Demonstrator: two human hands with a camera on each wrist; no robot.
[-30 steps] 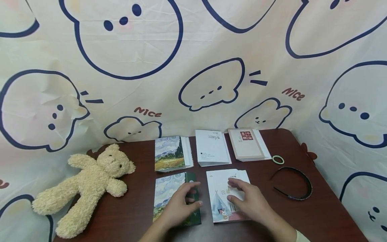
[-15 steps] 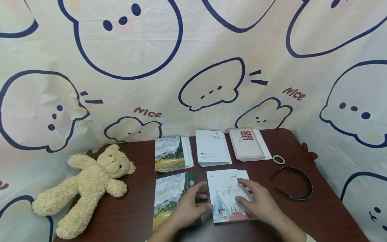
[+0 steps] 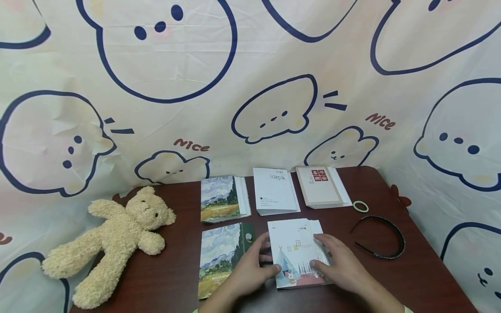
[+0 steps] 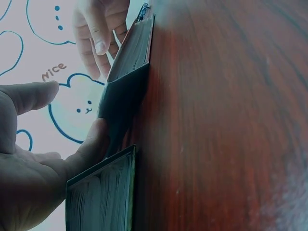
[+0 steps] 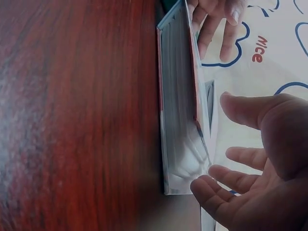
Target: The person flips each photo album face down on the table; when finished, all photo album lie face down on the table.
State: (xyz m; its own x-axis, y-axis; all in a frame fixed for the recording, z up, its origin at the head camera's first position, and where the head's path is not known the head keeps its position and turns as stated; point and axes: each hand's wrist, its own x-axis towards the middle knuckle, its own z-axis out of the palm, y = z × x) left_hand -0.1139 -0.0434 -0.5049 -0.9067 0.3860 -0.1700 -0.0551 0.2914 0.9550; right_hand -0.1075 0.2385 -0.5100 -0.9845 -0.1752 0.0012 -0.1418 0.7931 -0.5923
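A white photo album (image 3: pixel 293 248) with a tent drawing lies on the table between my two hands. My left hand (image 3: pixel 252 269) is at its left edge, thumb apart from the fingers; in the left wrist view a fingertip (image 4: pixel 98 127) meets or nearly meets the album's spine (image 4: pixel 122 103). At the right edge is my right hand (image 3: pixel 342 263), its fingers spread loosely; the right wrist view shows fingertips close to the page side (image 5: pixel 180 96). Contact there is hard to tell. Left of these, partly behind my left hand, lies a landscape-painted photo album (image 3: pixel 217 256) with a green spine strip.
Behind stand in a row another landscape-covered album (image 3: pixel 219 198), a white album (image 3: pixel 274 189) and a beige one (image 3: pixel 318 187). A teddy bear (image 3: pixel 121 243) lies at the left. On the right are a pale green ring (image 3: pixel 360 206) and a black headband (image 3: pixel 399 239).
My left hand has moved right, from over the landscape album to the white album's left edge. My right hand has shifted right, from over the white cover to its right edge.
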